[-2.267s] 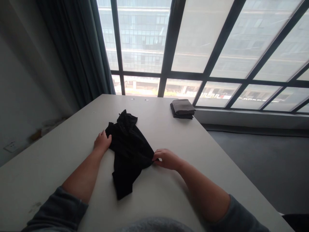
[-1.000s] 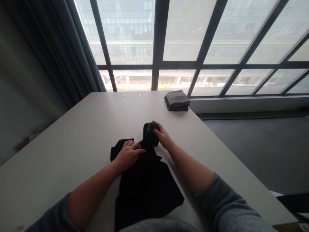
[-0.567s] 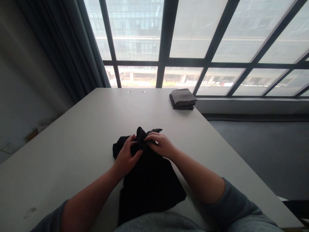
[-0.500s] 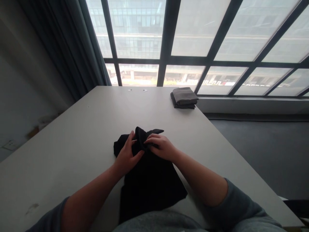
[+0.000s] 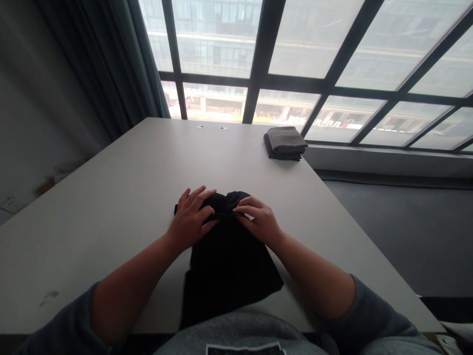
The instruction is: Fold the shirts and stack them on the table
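Observation:
A black garment (image 5: 231, 266) lies on the table in front of me, its lower part spread flat and its far end bunched and folded over. Its exact kind is hard to make out in the dark cloth. At the left of the folded edge, my left hand (image 5: 190, 217) grips the cloth between thumb and index finger, with the other fingers spread over the bunched part. My right hand (image 5: 260, 219) pinches the right end of the same edge, fingers above and thumb below. The edge runs fairly straight between both hands.
On the white table (image 5: 121, 187), a stack of folded grey and dark cloths (image 5: 286, 140) sits at the far right corner. Large windows (image 5: 218, 44) rise behind the table, and a dark curtain (image 5: 107, 64) hangs at the left. Grey floor (image 5: 399, 222) shows beyond the right edge.
The upright, twisted fold of the black garment now lies lower, its edge drawn straighter between my hands. My right hand has moved slightly right. The camera view has shifted a little.

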A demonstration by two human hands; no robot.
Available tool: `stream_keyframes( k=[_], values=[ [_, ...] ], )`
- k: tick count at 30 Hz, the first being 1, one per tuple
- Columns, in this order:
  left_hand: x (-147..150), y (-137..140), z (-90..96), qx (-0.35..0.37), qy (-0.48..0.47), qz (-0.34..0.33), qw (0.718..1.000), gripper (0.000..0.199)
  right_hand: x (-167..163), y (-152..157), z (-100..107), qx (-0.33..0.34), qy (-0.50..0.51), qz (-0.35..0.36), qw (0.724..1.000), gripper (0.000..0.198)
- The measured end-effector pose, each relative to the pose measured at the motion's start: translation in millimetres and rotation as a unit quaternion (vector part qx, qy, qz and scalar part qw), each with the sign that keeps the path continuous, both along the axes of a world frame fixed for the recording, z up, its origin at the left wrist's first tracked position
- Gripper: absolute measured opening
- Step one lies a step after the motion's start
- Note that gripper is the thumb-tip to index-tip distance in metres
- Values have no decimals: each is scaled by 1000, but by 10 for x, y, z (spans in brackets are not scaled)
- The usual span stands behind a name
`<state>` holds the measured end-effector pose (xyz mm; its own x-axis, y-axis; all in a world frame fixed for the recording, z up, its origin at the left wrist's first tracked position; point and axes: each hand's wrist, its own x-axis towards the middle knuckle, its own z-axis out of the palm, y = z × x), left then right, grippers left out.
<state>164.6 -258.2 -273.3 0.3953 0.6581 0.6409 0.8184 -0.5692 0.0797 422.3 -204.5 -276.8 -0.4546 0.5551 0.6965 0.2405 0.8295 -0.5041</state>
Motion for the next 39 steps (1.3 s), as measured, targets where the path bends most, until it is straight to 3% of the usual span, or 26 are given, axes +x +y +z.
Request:
stream_keyframes(
  k=[5,10,14,17,22,28,32,39],
  values=[
    [9,-1,71,35,-14,-15,999,19,20,-50,68,-144,-1,-2,990,12],
    [15,-16,140,26,-11,-77,997,28,86,-13,134,-331,-20,44,943,34],
    [-2,-27,64,4,2,-78,997,33,119,33,142,-370,1,52,928,52],
    [-20,-28,-3,-5,-3,-76,997,37,122,44,146,-359,-20,47,932,54],
    [-47,-17,29,8,18,-78,997,39,149,30,158,-289,-10,13,957,38],
    [-56,-14,78,33,31,3,999,32,170,-11,158,-126,-7,6,992,38],
    [-40,-22,82,23,24,29,999,28,133,-14,108,-23,-39,4,999,24],
    [4,-71,146,37,-1,39,999,23,113,13,-7,15,-35,-73,997,22]
  ],
)
